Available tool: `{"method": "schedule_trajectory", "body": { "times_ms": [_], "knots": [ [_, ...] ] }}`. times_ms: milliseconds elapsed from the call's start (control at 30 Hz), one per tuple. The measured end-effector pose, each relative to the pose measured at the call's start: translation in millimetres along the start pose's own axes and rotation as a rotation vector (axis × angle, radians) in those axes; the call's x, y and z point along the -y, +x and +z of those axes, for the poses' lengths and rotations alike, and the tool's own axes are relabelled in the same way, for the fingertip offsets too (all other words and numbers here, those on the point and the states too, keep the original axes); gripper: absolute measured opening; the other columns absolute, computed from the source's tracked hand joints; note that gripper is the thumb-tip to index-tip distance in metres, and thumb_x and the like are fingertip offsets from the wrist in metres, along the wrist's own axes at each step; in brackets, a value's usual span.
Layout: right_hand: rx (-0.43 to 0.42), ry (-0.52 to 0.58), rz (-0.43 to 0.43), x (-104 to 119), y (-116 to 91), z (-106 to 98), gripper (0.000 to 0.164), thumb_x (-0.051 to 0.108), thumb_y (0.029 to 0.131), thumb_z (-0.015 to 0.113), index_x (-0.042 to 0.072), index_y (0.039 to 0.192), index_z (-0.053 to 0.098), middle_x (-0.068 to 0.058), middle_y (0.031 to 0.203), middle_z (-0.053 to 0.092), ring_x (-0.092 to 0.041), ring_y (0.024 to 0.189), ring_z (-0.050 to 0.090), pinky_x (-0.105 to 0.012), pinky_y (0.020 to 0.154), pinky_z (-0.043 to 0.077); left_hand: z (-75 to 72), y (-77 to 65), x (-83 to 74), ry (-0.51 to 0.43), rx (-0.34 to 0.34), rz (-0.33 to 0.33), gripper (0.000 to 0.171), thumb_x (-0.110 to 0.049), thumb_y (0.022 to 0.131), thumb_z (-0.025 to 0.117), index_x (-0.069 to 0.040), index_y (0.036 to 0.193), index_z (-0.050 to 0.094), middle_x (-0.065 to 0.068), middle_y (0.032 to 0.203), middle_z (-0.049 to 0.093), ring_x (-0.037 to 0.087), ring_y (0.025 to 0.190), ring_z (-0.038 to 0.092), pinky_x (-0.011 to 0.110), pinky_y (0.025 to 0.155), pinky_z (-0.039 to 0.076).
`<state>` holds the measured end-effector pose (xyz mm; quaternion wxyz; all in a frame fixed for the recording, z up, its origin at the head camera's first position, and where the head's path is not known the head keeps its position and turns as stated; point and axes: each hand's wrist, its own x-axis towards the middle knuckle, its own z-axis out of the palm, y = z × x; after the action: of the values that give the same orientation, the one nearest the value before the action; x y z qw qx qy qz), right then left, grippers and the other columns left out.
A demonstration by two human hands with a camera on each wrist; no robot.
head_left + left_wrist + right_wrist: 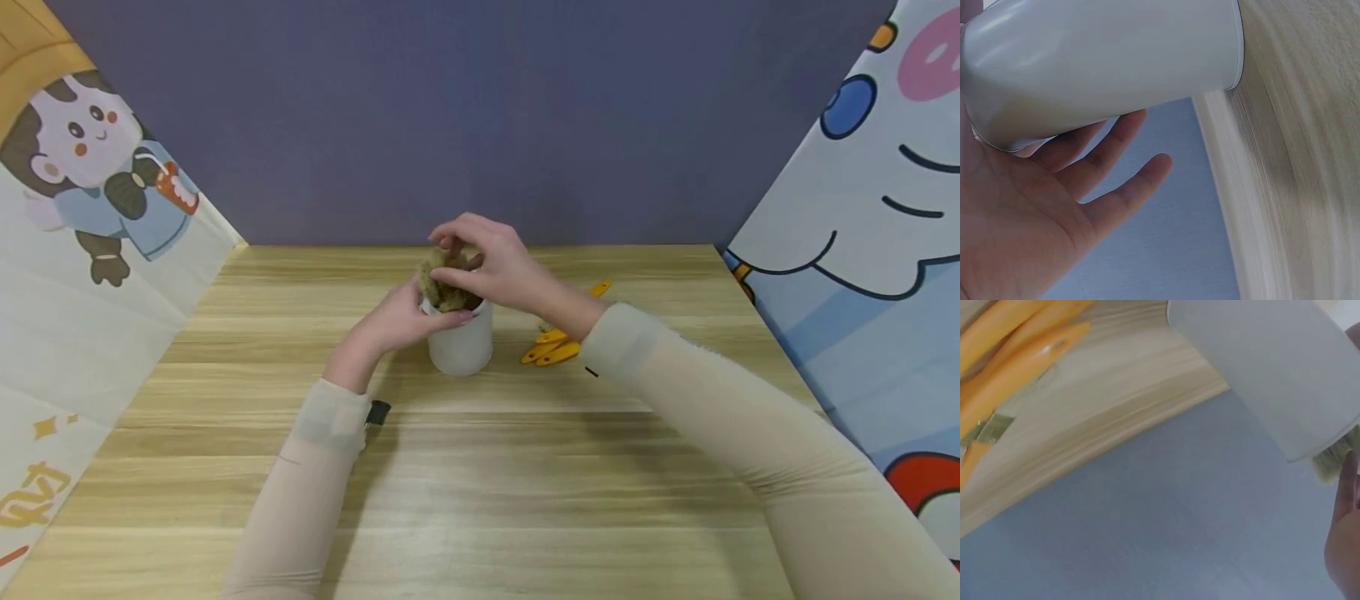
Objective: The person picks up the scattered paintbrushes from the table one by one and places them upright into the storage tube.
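Observation:
A white can (461, 346) stands upright on the wooden table, with a clump of brownish brush bristles (431, 287) rising above its mouth. My left hand (401, 321) grips the can near its top, thumb along the front rim and fingers round the far side. In the left wrist view, some fingers of this hand (1054, 194) reach past the can wall. My right hand (504, 265) is over the mouth, thumb and fingers curled round the bristles of a paintbrush. A fingertip meets the bristles (1330, 464) at the rim in the right wrist view. Handles inside the can are hidden.
Several paintbrushes with orange-yellow handles (558, 353) lie right of the can, partly under my right forearm. A small black object (378, 412) lies beside my left sleeve. A dark blue-grey wall (480, 125) rises behind the table, with cartoon-printed panels at both sides.

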<state>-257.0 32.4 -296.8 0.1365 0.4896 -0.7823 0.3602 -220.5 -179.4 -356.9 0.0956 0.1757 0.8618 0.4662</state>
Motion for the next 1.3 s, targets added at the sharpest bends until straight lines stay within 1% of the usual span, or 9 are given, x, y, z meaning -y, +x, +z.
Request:
{"method": "schedule_trajectory", "body": {
  "times_ms": [133,267,467,567,667,800,1000,1200,1300],
  "knots": [
    [0.019,-0.031,-0.071,-1.5,0.9,-2.2,0.013,0.016,0.097,0.080,0.006,0.105,0.078,-0.009,0.112,0.073,-0.017,0.093,0.071,-0.026,0.078,0.063,-0.6,-0.4,-2.2,0.021,-0.018,-0.012,0.097,-0.062,0.092,0.076,-0.040,0.168,0.021,0.000,0.169,0.041,0.028,0.152,0.047,0.058,0.124,0.041],
    [0.053,-0.043,-0.059,-2.0,-0.2,-3.8,0.009,0.015,0.098,0.079,0.006,0.099,0.080,-0.008,0.107,0.075,-0.016,0.089,0.073,-0.023,0.077,0.063,-0.6,-1.8,-4.7,0.025,-0.031,-0.033,0.100,-0.064,0.090,0.078,-0.038,0.168,0.021,0.001,0.168,0.043,0.028,0.151,0.049,0.058,0.124,0.042],
    [0.079,0.007,0.030,-2.2,0.1,-18.9,0.014,0.018,0.098,0.079,0.007,0.107,0.080,-0.007,0.110,0.074,-0.017,0.096,0.072,-0.028,0.084,0.065,0.5,-0.8,-3.2,0.040,-0.045,-0.035,0.101,-0.063,0.090,0.078,-0.041,0.169,0.019,0.003,0.171,0.039,0.030,0.154,0.044,0.060,0.126,0.039],
    [0.126,0.014,0.104,-7.2,-2.8,-34.2,0.020,0.018,0.097,0.080,0.006,0.113,0.078,-0.008,0.116,0.073,-0.019,0.101,0.070,-0.033,0.089,0.065,0.0,-0.5,-3.4,0.062,-0.058,-0.056,0.103,-0.062,0.090,0.079,-0.037,0.170,0.020,0.007,0.171,0.039,0.033,0.156,0.041,0.061,0.127,0.036],
    [0.161,-0.004,0.177,-16.2,-10.6,-50.1,0.028,0.020,0.095,0.083,0.007,0.120,0.077,-0.009,0.123,0.071,-0.023,0.109,0.068,-0.038,0.096,0.062,-0.4,-0.7,-4.4,0.081,-0.063,-0.102,0.107,-0.061,0.088,0.081,-0.031,0.171,0.020,0.013,0.170,0.041,0.036,0.157,0.039,0.061,0.128,0.034],
    [0.193,-0.043,0.289,-31.9,-29.2,-73.6,0.038,0.023,0.094,0.084,0.012,0.129,0.073,-0.008,0.131,0.068,-0.026,0.118,0.062,-0.045,0.102,0.058,0.0,-0.6,-5.0,0.091,-0.062,-0.135,0.111,-0.061,0.087,0.082,-0.029,0.171,0.018,0.016,0.170,0.041,0.038,0.159,0.037,0.061,0.129,0.032],
    [0.211,-0.033,0.446,-64.6,-70.6,-102.9,0.044,0.023,0.097,0.081,0.011,0.136,0.068,-0.009,0.137,0.062,-0.028,0.124,0.057,-0.052,0.107,0.056,2.1,-0.7,-5.1,0.083,-0.068,-0.116,0.109,-0.057,0.088,0.083,-0.032,0.172,0.016,0.015,0.171,0.038,0.039,0.161,0.033,0.061,0.131,0.029],
    [0.262,0.006,0.616,-92.9,-114.1,-118.0,0.052,0.027,0.100,0.078,0.009,0.145,0.061,-0.013,0.144,0.057,-0.032,0.131,0.054,-0.057,0.112,0.051,3.2,-1.1,-5.3,0.075,-0.076,-0.099,0.108,-0.057,0.088,0.083,-0.032,0.171,0.019,0.013,0.172,0.037,0.038,0.161,0.032,0.063,0.130,0.029],
    [0.313,0.002,0.669,-106.5,-132.4,-120.6,0.059,0.034,0.100,0.078,0.009,0.149,0.058,-0.015,0.151,0.055,-0.035,0.136,0.052,-0.060,0.116,0.048,3.5,0.2,-5.1,0.071,-0.081,-0.095,0.106,-0.057,0.088,0.083,-0.031,0.170,0.021,0.012,0.172,0.038,0.038,0.161,0.033,0.064,0.129,0.030]
  ]
}}
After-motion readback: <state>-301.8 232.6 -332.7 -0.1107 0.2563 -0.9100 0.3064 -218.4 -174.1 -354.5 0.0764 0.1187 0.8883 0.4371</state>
